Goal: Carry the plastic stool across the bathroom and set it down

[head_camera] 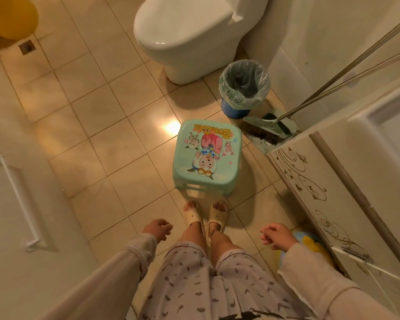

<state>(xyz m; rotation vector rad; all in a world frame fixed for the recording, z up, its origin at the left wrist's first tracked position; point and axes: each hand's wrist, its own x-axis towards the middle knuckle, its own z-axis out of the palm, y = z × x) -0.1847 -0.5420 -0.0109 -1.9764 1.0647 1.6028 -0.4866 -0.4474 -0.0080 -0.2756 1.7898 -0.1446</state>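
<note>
A mint-green plastic stool [207,155] with a cartoon picture on its seat stands upright on the tiled floor, just beyond my two slippered feet. My left hand [158,228] hangs at my side with fingers loosely curled and nothing in it. On the other side, my right hand [278,235] is also empty, fingers loosely apart. Both hands are well short of the stool and touch nothing.
A white toilet [185,35] stands ahead. A blue bin with a plastic liner [244,87] sits right of it, with a broom and dustpan [267,129] beside. A decorated cabinet [328,192] lines the right, a white door with a handle [19,199] the left.
</note>
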